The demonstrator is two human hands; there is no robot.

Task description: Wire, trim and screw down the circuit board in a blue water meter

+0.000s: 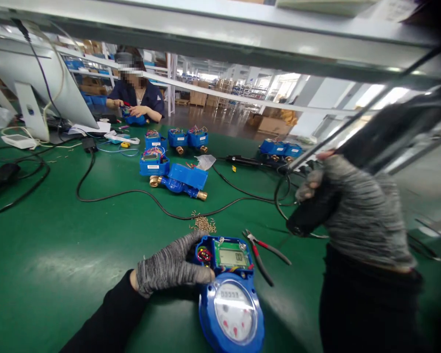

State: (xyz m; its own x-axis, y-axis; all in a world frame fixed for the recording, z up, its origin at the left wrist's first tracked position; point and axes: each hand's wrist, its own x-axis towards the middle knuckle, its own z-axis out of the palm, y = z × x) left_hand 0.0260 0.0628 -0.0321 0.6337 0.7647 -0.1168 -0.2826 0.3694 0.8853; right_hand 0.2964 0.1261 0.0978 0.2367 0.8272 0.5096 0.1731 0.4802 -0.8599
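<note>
My left hand (172, 264), in a grey knitted glove with bare fingertips hidden or blurred, grips the left side of a blue water meter (230, 314). The meter's upper housing is uncovered, showing a green circuit board with a lit-free display (231, 257) and coloured wires; below it sits a round dial. Raised at the right, my right hand (360, 206) closes around a black handheld tool (316, 206); motion blur hides its kind. Red-and-black-handled cutting pliers (260, 250) lie right of the meter. Small brass-coloured screws (204, 224) are heaped just beyond it.
Several blue meters (185, 179) stand farther back. A black cable (132, 192) snakes across the green table (77, 255). Overhead runs a metal shelf edge (206, 29). A monitor (40, 73) is at left. Across the bench, a co-worker (135, 98) handles another blue part.
</note>
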